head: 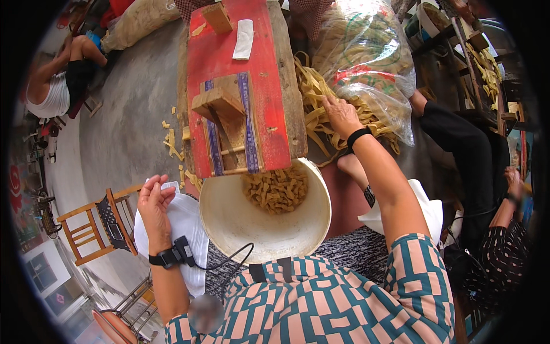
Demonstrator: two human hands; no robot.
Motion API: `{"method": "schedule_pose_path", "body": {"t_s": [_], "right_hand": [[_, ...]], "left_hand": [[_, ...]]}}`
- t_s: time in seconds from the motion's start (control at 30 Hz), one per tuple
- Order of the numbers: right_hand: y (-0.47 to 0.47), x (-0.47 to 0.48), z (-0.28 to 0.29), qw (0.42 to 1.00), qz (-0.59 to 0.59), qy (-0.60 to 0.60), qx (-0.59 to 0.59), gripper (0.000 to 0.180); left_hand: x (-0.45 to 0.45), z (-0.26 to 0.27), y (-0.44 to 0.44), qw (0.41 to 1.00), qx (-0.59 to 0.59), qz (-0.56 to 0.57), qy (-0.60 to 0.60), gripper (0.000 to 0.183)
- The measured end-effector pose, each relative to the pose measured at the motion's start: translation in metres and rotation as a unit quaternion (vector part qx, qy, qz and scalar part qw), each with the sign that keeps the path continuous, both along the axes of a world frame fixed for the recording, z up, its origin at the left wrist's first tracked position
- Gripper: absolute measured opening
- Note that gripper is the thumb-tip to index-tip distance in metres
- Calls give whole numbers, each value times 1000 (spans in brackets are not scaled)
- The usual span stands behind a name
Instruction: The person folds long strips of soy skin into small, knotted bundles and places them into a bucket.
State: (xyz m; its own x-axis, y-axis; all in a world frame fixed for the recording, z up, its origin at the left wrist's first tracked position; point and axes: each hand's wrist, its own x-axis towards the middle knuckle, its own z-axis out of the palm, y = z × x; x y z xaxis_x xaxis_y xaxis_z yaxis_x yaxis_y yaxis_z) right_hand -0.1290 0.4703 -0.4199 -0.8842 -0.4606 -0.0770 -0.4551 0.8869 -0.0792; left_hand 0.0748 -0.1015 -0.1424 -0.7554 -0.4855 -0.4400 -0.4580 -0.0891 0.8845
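My right hand [341, 117] rests with its fingertips on a heap of long, flat yellowish strips [316, 86] to the right of the bench; whether it grips any cannot be told. My left hand [155, 208] is raised over a white cloth [189, 241], fingers loosely bent and apart, holding nothing visible. Between my arms a white plastic bucket [266, 234] tilts towards me, with short cut pieces [277, 189] of similar colour inside. Above its far rim juts a red board [275, 142], bearing a wooden cutting jig [234, 101] with a dark metal blade [222, 135] and purple tape.
The wooden bench [288, 56] carries another wood block [218, 18] and a folded white paper [244, 38]. A clear plastic sack [365, 47] of strips stands at right. Scraps [172, 144] lie on the floor. A wooden chair [92, 230] stands left; people sit at both sides.
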Motion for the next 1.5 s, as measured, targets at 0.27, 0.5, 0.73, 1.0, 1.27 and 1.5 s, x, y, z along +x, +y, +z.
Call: {"method": "schedule_pose_path", "body": {"t_s": [0.27,0.5,0.73,1.0,1.27,1.5], "right_hand": [[10,-45,-48,998,-33,34,47,11],[36,-39,-86,990,-126,47,47,9],[100,-55,-51,829,-310,-167,-434,23],[115,-105,88,853,-275,-128,-425,27],[123,-116,283,936,-206,-7,-285,27],[136,-92,446,955,-166,59,-238,25]], "left_hand": [[-22,1,26,997,8,-11,-70,30],[-34,-8,33,993,23,-35,-108,28],[-42,-12,35,991,34,-58,-116,29],[-42,-2,42,990,75,-74,-94,30],[-39,25,49,988,110,-98,-49,31],[-41,67,70,981,125,-151,11,30]]}}
